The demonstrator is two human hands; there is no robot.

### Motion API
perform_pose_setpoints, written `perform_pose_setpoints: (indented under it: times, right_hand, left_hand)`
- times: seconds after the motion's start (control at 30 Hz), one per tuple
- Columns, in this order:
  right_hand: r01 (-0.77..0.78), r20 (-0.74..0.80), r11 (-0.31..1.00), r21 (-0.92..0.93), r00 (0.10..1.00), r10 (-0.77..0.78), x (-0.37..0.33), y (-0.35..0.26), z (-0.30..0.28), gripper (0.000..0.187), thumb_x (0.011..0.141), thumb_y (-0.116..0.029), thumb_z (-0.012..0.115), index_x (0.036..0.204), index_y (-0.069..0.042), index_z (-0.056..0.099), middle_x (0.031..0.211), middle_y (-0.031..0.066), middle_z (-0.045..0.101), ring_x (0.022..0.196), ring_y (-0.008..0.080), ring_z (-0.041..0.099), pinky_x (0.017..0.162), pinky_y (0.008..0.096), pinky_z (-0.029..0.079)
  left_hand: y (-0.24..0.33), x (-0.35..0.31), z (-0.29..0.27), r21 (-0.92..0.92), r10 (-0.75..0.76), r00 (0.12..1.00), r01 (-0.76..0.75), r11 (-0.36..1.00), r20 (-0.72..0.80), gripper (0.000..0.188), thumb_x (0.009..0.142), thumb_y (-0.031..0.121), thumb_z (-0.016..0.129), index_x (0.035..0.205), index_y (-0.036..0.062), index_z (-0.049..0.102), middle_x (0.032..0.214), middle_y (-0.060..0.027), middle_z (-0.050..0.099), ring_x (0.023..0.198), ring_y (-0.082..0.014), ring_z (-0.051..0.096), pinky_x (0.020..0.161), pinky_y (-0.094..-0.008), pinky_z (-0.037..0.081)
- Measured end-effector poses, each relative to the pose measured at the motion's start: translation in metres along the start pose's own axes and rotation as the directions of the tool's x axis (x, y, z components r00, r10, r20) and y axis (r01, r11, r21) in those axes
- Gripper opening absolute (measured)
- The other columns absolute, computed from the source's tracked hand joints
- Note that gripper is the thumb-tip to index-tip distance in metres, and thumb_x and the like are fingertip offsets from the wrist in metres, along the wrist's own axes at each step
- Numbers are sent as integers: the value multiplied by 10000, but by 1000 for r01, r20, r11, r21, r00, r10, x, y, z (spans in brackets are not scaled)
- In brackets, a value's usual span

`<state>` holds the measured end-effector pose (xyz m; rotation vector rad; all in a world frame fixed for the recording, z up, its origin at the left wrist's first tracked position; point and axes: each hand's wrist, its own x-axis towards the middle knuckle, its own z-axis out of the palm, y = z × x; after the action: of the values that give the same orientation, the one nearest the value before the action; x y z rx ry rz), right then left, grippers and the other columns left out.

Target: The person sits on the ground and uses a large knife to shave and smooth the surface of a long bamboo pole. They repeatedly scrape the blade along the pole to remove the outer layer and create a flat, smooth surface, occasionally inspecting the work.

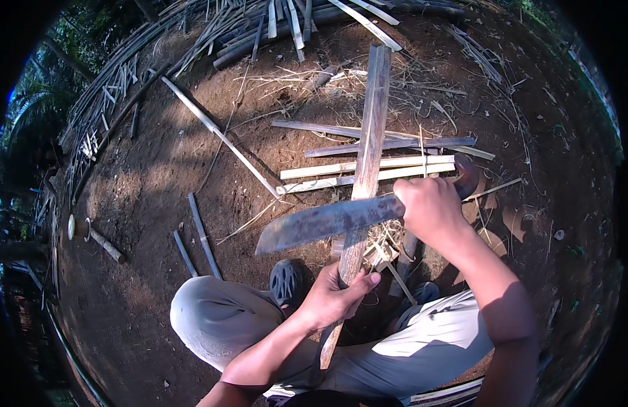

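Gripping a machete and a bamboo slat at mid-frame

In the head view, reaching leftward across the centre with the blade, rounded tip out over brown earth, with most room for moving there at left and over more ground at far right

Hemmed in close below by a dark shoe and pale trouser legs, and above by split strips lying just beyond the right fist; bordered at top and upper left by piled sticks

Running from top centre to bottom centre with the slat, long and narrow, streaked grey at the far end, pale just above the blade, mottled brown below; crossed over by the blade, contact impossible to tell

Clenched round the machete's handle with the right hand, curved brown butt showing past it; wrapped about the slat below the blade with the left hand, thumb at right
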<state>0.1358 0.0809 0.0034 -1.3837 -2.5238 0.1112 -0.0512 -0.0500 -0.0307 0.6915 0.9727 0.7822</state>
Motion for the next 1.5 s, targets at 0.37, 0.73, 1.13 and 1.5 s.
perform_pose_setpoints:
  times: [0.37,0.73,1.13,1.5]
  right_hand:
    - [-319,103,939,131,946,307,13,1,-5,126,814,-34,534,749,5,634,635,216,642,629,377,679,614,475,553]
    - [-210,49,977,49,977,207,0,-21,-10,95,801,-25,555,745,-12,631,639,223,643,635,362,692,601,472,561]
    - [36,111,998,-44,993,-31,-24,-50,17,64,762,-51,575,721,-33,621,605,175,644,608,330,700,541,444,564]
    - [-513,-28,857,37,857,514,24,27,-37,128,780,-13,544,764,-14,671,681,235,645,709,414,674,676,498,539]
  left_hand:
    - [-20,4,4,282,190,966,-136,950,-173,277,978,217,620,775,136,450,584,106,418,480,12,340,433,-197,252]
    - [-11,-2,10,277,252,948,-194,941,-194,236,987,217,604,817,94,497,643,107,440,558,13,370,492,-193,281]
    - [-35,-1,3,375,264,904,-129,918,-336,296,1038,310,451,1016,16,479,693,-84,531,619,-217,521,569,-344,390]
    - [-25,-21,23,628,351,897,-114,770,-267,299,1033,285,441,1011,-12,420,671,-240,575,650,-453,597,581,-500,438]
